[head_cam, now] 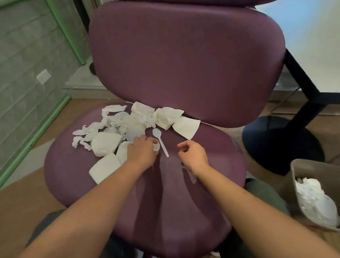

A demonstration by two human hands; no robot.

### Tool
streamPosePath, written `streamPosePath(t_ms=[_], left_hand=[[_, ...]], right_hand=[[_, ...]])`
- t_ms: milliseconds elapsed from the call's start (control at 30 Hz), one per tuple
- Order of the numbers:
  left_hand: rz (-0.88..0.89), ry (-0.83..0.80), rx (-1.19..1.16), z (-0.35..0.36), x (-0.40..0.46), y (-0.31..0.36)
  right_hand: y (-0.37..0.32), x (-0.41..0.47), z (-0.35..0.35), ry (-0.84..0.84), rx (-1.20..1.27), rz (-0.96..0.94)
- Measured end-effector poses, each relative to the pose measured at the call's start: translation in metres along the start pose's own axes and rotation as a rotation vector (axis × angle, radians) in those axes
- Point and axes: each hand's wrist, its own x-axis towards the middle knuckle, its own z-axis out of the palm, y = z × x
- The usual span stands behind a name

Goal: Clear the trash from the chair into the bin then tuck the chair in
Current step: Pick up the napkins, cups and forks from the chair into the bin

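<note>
A purple chair (169,189) faces me, its seat strewn with white trash (124,124): crumpled tissues, folded paper pieces, plastic lids and a white plastic spoon (160,140). My left hand (142,151) lies on the seat at the edge of the pile, its fingers curled round a small white piece just left of the spoon. Hovering over bare seat right of the spoon, my right hand (193,153) has loosely curled fingers and holds nothing. The bin (303,172) stands at the lower right with white trash inside.
A table (320,53) with a black leg and round black base (282,141) stands right of the chair. Another purple chair back shows at the top. A grey wall with green trim and a socket runs along the left. Wooden floor surrounds the chair.
</note>
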Motion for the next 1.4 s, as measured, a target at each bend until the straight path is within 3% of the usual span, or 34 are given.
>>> streamPosePath(t_ms=[200,433,767,1000,1100,1267,1400], left_hand=[[0.090,-0.101,0.187,0.007,0.021,-0.015],[0.197,0.006,0.317,0.013,0.029,-0.021],[0.292,0.103,0.326,0.002,0.026,-0.015],[0.202,0.257,0.260,-0.018,0.018,-0.014],[0.165,0.256,0.113,-0.028,0.014,-0.004],[0.161,0.062,-0.538,-0.039,0.008,0.040],[0.091,-0.123,-0.982,-0.044,-0.011,0.096]], right_hand=[[-0.002,0.021,0.031,-0.095,-0.190,-0.046],[-0.006,0.039,0.048,-0.092,-0.458,-0.114],[-0.007,0.039,0.025,-0.122,-0.451,-0.047],[0.007,0.016,-0.003,-0.075,-0.144,0.047],[0.009,0.002,-0.023,-0.034,-0.075,0.053],[0.016,-0.023,-0.064,-0.077,0.032,0.039],[0.032,-0.038,-0.102,0.030,0.121,0.091]])
